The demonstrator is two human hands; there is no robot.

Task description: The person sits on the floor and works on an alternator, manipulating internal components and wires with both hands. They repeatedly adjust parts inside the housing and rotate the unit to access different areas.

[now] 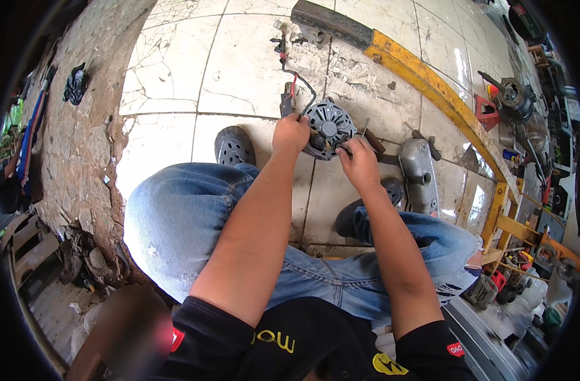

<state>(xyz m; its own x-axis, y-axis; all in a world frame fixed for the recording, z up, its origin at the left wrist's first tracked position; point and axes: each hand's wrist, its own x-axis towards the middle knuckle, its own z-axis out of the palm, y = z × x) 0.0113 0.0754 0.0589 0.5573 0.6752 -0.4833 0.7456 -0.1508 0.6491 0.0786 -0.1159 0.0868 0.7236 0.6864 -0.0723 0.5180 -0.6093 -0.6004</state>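
Note:
On the tiled floor between my feet sits a round metal alternator (329, 129), its slotted, vented end facing up. My left hand (291, 133) is closed at its left rim, beside a black cable (308, 84) with a red wire that runs up to a connector. At the lower right edge of the alternator my right hand (361, 162) is closed in a pinch. A small dark piece shows at those fingertips, too hidden to name. A dark flat tool or part (285, 103) lies just beyond my left hand.
A long yellow and black metal beam (423, 73) arcs across the right side. A grey metal cover (419, 170) lies right of my right shoe (349, 219). A red stand (487, 113) and machine parts (517, 101) are farther right. Another person (131, 330) is close at lower left.

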